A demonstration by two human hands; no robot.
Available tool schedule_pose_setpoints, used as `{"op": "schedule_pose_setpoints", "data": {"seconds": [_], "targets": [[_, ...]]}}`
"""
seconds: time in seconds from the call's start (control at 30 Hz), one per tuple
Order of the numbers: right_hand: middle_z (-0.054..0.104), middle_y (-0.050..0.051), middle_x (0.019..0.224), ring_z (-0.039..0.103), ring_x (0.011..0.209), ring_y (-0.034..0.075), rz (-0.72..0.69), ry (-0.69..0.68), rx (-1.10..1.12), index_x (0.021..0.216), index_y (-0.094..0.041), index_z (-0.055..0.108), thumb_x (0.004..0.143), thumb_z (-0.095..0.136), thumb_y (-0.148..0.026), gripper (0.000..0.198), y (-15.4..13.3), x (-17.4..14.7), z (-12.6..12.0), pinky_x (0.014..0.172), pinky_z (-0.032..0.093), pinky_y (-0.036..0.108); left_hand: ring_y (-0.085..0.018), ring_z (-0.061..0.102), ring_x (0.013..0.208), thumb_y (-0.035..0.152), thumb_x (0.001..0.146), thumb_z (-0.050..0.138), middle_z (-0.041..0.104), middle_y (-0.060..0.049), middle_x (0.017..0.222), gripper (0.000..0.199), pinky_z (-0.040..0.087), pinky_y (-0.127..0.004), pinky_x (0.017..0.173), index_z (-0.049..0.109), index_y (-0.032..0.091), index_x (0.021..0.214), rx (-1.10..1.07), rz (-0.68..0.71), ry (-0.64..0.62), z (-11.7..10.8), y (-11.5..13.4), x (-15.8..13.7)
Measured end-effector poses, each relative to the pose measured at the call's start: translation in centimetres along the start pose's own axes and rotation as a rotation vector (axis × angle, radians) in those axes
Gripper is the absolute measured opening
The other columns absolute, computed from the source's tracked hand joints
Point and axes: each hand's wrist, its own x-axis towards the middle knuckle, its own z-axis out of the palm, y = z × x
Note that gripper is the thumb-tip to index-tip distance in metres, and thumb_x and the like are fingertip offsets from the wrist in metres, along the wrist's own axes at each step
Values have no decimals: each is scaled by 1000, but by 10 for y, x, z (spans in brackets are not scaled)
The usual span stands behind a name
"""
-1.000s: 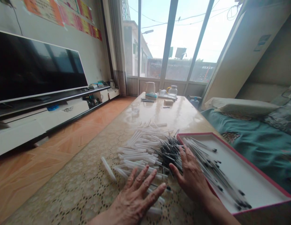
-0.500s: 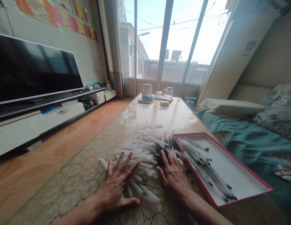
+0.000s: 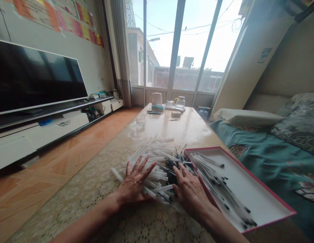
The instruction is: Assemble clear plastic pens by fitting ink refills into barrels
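Observation:
A loose heap of clear white plastic tubes [image 3: 155, 174] spreads over the patterned table. My left hand [image 3: 135, 182] lies on the near left side of the heap, palm down, its fingers spread over the tubes. Beside the tubes is a pile of thin black sticks [image 3: 171, 165], perhaps pen refills. My right hand [image 3: 188, 185] rests at the near edge of that pile with fingers stretched forward, partly covering it. Just right of it sits a shallow box [image 3: 263, 199] with a red rim, holding several assembled pens [image 3: 223, 184] with black ends.
The long table [image 3: 96, 202] runs toward the window. A clear glass [image 3: 140, 122], a pitcher [image 3: 156, 98], a glass teapot [image 3: 180, 102] and a small box [image 3: 176, 114] stand farther back. A sofa [image 3: 230, 135] lies to the right, a TV cabinet [image 3: 58, 125] to the left.
My left hand has pushed forward and inward, gathering the near tubes closer to the heap. My right hand has shifted slightly right. Both remain spread.

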Motion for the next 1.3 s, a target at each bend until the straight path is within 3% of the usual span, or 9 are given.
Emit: {"op": "schedule_pose_setpoints", "data": {"seconds": [0.13,0.27,0.33,0.47,0.73,0.93,1.03,1.13,1.3], "targets": [[58,18,129,61,109,28,-51,59,133,120,-14,60,89,47,-22,35,16,-9,-21,84,50,37,-49,12,140,79,57,63,16,-18,159,115,-5,-75,101,13,33,150,0,69,8,-3,-3,-12],[68,9,93,66,76,21,-21,168,160,94,-20,61,93,39,-24,22,63,-3,-25,65,50,30,-48,19,140,80,60,58,22,-18,157,111,-9,-72,103,16,31,150,9,158,46,-6,0,-26],[66,7,81,64,75,21,33,256,37,81,-21,58,92,38,-22,23,94,4,-19,67,48,30,-46,21,139,79,61,59,24,-17,157,110,-7,-70,105,17,31,150,14,171,57,-6,3,-31],[67,14,84,63,84,29,132,301,-47,87,-17,61,86,43,-18,19,140,13,1,73,46,38,-47,21,139,81,57,59,21,-15,158,113,-3,-70,107,18,32,150,0,183,16,-9,9,-37],[66,11,77,64,78,27,143,309,6,78,-20,60,84,46,-20,15,161,13,18,70,47,36,-44,23,139,76,64,59,28,-12,156,105,6,-68,109,18,32,150,-37,222,-15,-6,14,-48],[62,6,79,62,72,22,82,400,145,84,-22,52,90,41,-30,15,118,10,-12,65,48,30,-42,23,140,71,75,52,22,-12,158,89,8,-65,110,19,35,149,4,213,20,1,8,-29],[52,-3,61,54,52,16,15,274,370,78,-25,46,92,39,-28,16,71,-4,-22,51,42,25,-41,23,140,70,79,48,23,-13,158,84,8,-65,109,19,34,149,16,209,22,1,5,-12],[53,-3,62,56,53,14,-68,167,490,78,-24,43,93,34,-25,18,33,-18,-20,52,43,23,-40,24,140,70,81,45,27,-15,156,81,9,-65,109,20,33,149,28,196,22,2,6,2],[60,-2,63,60,54,13,-217,-1,515,78,-22,46,90,36,-22,16,6,-33,4,52,41,21,-38,26,140,66,82,47,29,-15,156,78,9,-63,110,23,32,148,28,139,72,9,7,15]]}}
